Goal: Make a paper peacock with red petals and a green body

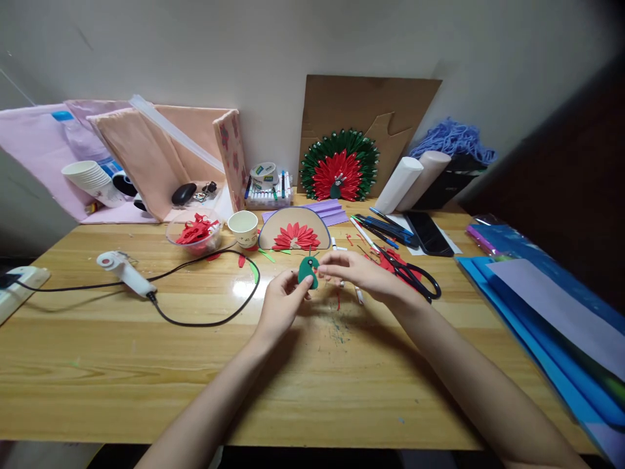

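Note:
My left hand (288, 296) pinches a small dark green bird-shaped cutout (307, 270) between thumb and fingers, above the table. The cutout carries a round eye near its top and thin strands on its head. Close against its right edge is my right hand (346, 270), thumb and fingertips pinched together at the beak; whatever lies between them is too small to make out. Just behind the hands stands a tan half-round card (268, 232) edged in dark blue, with red petals (297, 236) fanned out on it.
A glue gun (127, 273) with a black cord lies left. Behind are a tub of red strips (198, 231) and a paper cup (243, 228). Black-handled scissors (415, 277), pens (383, 228) and a phone (430, 233) lie right. A red-green peacock piece (339, 163) leans on cardboard (351, 104).

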### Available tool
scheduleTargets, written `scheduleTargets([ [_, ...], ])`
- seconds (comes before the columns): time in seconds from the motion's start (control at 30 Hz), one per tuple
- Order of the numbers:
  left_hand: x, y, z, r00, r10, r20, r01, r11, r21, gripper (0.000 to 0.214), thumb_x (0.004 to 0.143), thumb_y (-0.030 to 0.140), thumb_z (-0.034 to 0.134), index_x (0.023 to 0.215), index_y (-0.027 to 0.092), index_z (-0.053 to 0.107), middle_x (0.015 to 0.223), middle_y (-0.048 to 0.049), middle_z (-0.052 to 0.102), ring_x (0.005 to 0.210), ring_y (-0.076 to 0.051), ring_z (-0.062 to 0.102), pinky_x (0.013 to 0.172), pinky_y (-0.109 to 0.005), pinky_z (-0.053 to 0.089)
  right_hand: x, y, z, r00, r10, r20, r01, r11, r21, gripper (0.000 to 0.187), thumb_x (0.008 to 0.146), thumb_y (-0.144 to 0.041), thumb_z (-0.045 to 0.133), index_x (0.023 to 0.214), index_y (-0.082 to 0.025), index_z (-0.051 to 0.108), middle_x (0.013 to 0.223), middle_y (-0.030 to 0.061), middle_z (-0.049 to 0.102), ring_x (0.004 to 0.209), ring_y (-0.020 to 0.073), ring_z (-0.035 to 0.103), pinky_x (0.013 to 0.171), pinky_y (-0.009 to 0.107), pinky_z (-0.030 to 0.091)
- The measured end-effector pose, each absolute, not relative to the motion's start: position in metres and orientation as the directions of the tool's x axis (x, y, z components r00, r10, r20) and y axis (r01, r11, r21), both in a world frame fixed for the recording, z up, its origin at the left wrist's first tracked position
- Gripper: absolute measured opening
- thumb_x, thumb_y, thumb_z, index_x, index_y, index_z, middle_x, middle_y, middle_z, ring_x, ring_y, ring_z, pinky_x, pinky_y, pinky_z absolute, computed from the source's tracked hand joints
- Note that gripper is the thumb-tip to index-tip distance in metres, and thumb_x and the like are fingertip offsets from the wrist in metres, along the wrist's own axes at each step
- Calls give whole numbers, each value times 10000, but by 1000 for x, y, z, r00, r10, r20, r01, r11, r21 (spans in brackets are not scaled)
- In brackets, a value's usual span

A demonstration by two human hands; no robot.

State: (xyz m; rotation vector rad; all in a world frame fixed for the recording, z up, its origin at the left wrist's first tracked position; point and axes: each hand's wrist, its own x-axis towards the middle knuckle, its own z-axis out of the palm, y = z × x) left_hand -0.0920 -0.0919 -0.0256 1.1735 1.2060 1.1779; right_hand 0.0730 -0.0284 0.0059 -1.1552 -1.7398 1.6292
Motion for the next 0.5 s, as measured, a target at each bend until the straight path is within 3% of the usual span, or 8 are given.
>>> scheduleTargets([
  [0.13,-90,-94,-31,26,999,-28,68,26,997,266,791,398,602,698,154,549,612,34,487,579,-103,461,567,-222,345,83,-22,12,-405,912,-65,271,52,-961,321,746,-463,644,873,-169,664,886,49,655,810,159,571,677,275,419],
  [0.37,-87,-96,-35,109,993,-39,131,25,991,270,817,414,559,736,157,536,619,35,471,583,-110,434,560,-229,323,82,-24,10,-417,909,19,285,151,-946,287,743,-437,648,763,-151,658,790,34,644,756,155,573,738,314,432],
  [0.5,-87,-97,-31,126,991,-40,161,19,987,255,824,397,553,732,160,531,622,35,475,595,-115,438,572,-232,319,82,-25,10,-403,915,29,337,178,-924,259,756,-430,635,774,-173,664,787,45,644,738,171,578,668,313,457],
])
